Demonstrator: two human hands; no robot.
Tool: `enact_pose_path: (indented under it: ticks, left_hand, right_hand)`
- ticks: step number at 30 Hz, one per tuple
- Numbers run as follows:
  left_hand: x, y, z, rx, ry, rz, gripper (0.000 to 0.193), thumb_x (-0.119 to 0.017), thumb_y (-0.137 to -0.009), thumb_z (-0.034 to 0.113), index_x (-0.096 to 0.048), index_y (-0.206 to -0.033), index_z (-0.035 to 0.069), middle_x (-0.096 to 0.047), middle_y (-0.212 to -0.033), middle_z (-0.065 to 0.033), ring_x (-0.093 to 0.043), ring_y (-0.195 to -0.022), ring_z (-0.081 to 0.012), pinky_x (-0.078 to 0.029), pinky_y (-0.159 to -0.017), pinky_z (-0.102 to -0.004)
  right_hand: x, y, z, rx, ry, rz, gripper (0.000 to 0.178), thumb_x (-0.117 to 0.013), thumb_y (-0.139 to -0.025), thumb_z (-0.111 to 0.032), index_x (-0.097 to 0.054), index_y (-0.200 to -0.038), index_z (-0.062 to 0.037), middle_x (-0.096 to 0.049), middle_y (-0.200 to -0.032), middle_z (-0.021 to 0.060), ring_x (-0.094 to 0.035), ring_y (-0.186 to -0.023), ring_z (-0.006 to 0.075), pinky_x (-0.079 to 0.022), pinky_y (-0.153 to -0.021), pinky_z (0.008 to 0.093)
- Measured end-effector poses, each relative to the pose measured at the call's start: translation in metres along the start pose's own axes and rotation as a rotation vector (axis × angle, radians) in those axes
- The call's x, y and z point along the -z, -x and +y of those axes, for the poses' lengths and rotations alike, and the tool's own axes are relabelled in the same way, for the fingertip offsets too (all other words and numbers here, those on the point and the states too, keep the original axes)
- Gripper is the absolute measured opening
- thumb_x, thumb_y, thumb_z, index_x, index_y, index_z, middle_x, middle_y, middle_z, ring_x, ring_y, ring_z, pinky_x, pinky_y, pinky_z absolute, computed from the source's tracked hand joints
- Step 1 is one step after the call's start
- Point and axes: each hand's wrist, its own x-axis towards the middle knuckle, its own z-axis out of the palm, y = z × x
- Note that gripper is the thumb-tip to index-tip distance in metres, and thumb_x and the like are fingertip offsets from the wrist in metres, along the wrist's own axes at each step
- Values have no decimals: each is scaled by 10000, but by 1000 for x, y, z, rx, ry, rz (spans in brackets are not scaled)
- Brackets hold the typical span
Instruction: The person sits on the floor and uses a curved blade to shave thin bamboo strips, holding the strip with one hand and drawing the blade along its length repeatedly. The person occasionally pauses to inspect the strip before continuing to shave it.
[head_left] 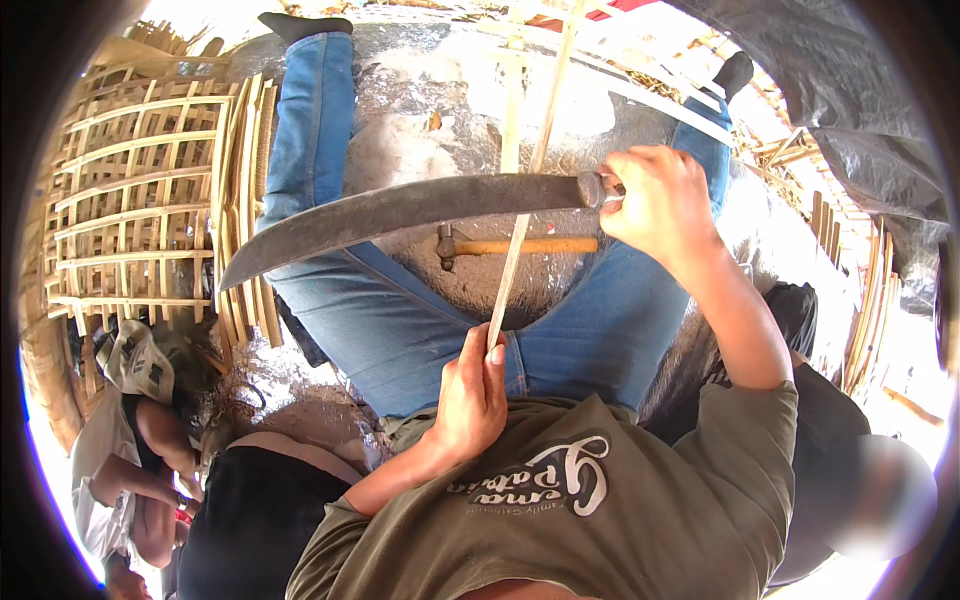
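My right hand (660,205) is closed around the handle of a machete (420,212). Its long, dark, curved blade points left across my thighs and passes over a thin bamboo strip (508,275). The strip's near end is pinched in my left hand (472,395), close to my lap, and its far end slants up out of view. Whether the blade touches the strip I cannot tell. Below the blade, a hammer (545,246) with a yellowish wooden handle and dark metal head lies on the ground between my legs.
A woven bamboo panel (135,205) and upright bamboo strips (240,190) stand at left. Another pale strip (512,100) lies ahead between my outstretched legs. People sit close by, at lower left (150,470) and lower right (825,470). A dark tarp (850,60) hangs at upper right.
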Motion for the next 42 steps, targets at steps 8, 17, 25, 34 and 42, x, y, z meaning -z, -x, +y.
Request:
enact_pose_path:
  ticks: [8,17,25,34,42]
  left_hand:
    - [2,7,-1,65,-32,-87,185,-461,-1058,106,-508,-1170,-33,-581,-737,-239,-605,-624,-439,-452,-563,-446]
    - [4,2,9,138,-49,-148,225,-472,-1061,127,-511,-1199,-46,-581,-734,-253,-604,-630,-445,-449,-571,-459]
    - [-1,-2,6,143,-32,-164,232,-471,-1066,144,-519,-1188,-48,-567,-703,-236,-605,-600,-387,-446,-565,-429]
    - [-2,-2,5,83,29,-132,242,-423,-1097,220,-531,-1126,5,-396,-616,-26,-357,-533,-94,-303,-496,-307]
    - [9,1,8,65,87,-140,240,-409,-1098,207,-541,-1138,10,-396,-582,-44,-381,-494,-119,-324,-492,-324]
  right_hand:
    - [9,-25,52,-211,139,139,322,-651,-718,-136,-757,-1011,-54,-709,-881,244,-710,-861,393,-573,-840,479]
    - [3,-38,89,-287,197,156,295,-700,-752,-224,-758,-996,-69,-726,-865,212,-724,-845,379,-589,-800,460]
    - [0,-46,107,-302,242,120,284,-677,-763,-247,-762,-985,-92,-729,-865,206,-728,-841,378,-594,-799,461]
    - [-13,-57,129,-224,229,173,293,-654,-747,-243,-756,-989,-113,-741,-892,165,-729,-836,361,-591,-807,460]
    - [16,-71,195,-710,214,159,395,-654,-860,-345,-709,-1209,-168,-729,-1092,191,-710,-1017,360,-558,-906,453]
